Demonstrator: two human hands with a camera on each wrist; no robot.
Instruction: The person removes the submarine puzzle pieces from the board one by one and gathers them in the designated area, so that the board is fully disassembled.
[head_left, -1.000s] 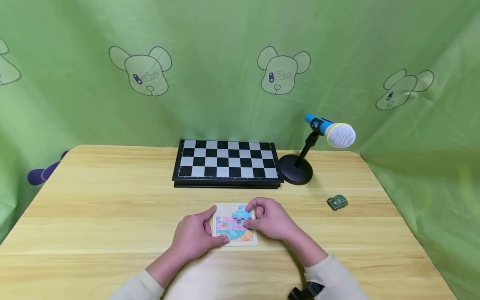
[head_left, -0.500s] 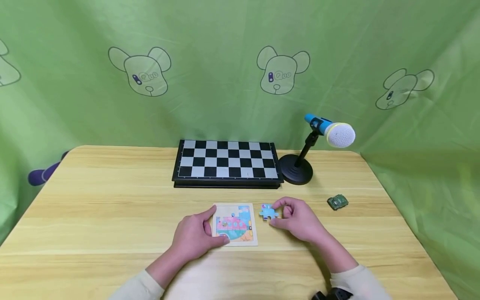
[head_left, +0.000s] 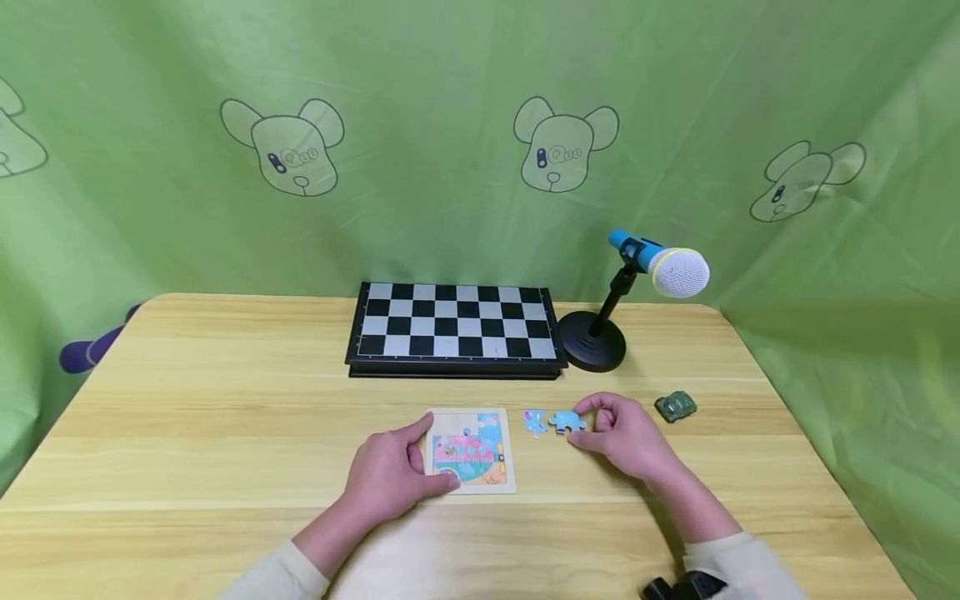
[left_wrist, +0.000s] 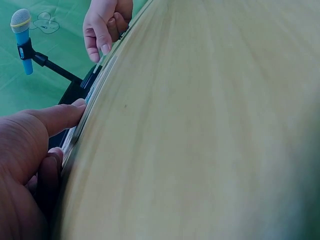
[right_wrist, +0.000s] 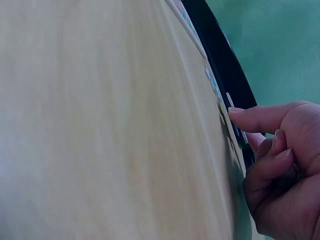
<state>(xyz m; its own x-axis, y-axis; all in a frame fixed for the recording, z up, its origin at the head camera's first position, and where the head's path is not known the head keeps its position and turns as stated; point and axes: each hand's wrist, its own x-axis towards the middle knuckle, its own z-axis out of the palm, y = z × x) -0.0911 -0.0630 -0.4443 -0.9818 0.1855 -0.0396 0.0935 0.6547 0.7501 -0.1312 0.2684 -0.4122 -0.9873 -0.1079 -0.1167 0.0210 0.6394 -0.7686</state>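
A square jigsaw puzzle [head_left: 470,451] in a pale frame lies on the table, with a pink, teal and blue picture and a bare upper-left part. My left hand [head_left: 388,471] holds its left side, thumb at the near edge and a finger at the far corner. Right of the frame, my right hand [head_left: 626,435] pinches a blue puzzle piece [head_left: 566,422] between thumb and finger. Between the frame and the held piece lies another blue puzzle piece [head_left: 534,422]. In the right wrist view, the held piece shows edge-on at the fingertips.
Behind the puzzle lies a black-and-white chessboard case [head_left: 456,329]. A blue toy microphone [head_left: 660,258] on a round black stand [head_left: 592,342] stands beside it. A small green toy car [head_left: 676,406] sits right of my right hand. Green cloth [head_left: 435,217] hangs behind the table.
My right hand has moved right from over the puzzle, carrying the blue piece past the frame. The other loose piece has come into sight. My left hand has stayed in place.
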